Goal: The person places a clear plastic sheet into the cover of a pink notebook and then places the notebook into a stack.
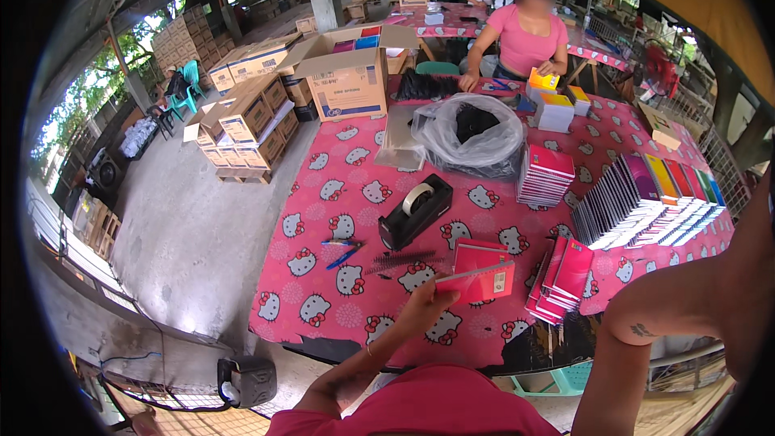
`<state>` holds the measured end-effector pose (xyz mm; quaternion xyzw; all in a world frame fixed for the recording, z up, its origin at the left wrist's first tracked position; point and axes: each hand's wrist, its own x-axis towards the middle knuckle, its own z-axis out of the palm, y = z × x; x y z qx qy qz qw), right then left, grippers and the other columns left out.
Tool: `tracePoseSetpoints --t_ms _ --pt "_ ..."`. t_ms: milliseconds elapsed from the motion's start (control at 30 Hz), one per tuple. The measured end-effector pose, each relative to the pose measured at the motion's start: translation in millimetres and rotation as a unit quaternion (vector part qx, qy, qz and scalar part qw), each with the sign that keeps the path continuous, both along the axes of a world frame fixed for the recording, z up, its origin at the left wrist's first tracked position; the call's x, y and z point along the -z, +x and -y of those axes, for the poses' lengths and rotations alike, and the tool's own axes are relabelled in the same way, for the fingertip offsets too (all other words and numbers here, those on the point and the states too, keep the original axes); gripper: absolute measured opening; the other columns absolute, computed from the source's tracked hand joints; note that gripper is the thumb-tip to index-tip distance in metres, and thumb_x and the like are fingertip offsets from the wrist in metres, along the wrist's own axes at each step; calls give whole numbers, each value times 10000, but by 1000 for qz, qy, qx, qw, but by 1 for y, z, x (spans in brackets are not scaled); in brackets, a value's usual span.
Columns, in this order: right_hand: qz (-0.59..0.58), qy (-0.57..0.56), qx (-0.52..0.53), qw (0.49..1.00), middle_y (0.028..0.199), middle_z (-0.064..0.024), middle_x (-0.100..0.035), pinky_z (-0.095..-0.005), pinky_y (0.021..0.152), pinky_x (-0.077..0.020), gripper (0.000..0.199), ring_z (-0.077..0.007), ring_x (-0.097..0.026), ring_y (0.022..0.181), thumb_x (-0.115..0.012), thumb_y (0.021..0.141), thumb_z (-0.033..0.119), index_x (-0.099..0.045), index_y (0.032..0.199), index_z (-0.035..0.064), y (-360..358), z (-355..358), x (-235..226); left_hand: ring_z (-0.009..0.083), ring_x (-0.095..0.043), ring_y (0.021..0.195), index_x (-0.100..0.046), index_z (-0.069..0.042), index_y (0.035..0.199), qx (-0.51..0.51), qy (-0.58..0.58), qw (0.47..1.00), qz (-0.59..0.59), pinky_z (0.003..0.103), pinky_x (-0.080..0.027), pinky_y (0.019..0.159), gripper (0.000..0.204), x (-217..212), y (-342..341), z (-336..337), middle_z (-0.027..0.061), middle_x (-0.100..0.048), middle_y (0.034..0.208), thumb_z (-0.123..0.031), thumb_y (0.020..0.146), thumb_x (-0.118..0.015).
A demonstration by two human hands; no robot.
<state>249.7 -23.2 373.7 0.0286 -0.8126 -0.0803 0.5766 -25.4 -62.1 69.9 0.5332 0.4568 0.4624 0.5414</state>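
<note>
My left hand reaches over the near edge of the table, which is covered with a pink cat-pattern cloth. It pinches a thin red notebook by its left end and holds it a little above the cloth. Another red notebook lies flat just behind it. A black spiral binding comb lies left of that, beside two blue pens. My right arm rises along the right edge, elbow bent. The right hand itself is out of the picture.
A black tape dispenser stands mid-table. Red notebooks lean in a pile and a stack; a long fanned row lies right. A plastic bag, an open cardboard box and a person in pink are at the far side.
</note>
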Motion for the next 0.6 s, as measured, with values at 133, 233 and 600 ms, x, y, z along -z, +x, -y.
tracePoseSetpoints --t_ms 133,233,600 --pt "-3 1 -18 1000 1583 -143 -76 -556 1154 -102 587 -312 -25 1443 -451 909 541 -603 1290 121 -1 -6 0 38 -481 726 -573 -38 1201 -7 -22 1000 3 222 -404 630 278 -2 -3 4 -39 -553 826 -145 946 -609" --pt "2 8 -17 1000 1597 -142 -46 -568 1162 -81 600 -316 9 1457 -431 917 568 -614 1280 125 1 -5 -5 47 -490 746 -570 -36 1212 2 -31 999 14 230 -416 649 289 0 3 2 -30 -561 835 -147 948 -607" --pt "-39 4 -26 999 1640 -162 52 -633 1177 -13 668 -346 107 1506 -417 912 671 -658 1237 140 -8 -15 13 72 -537 839 -569 -23 1248 -4 -32 999 -10 252 -465 745 324 6 5 1 -2 -613 947 -141 951 -618"
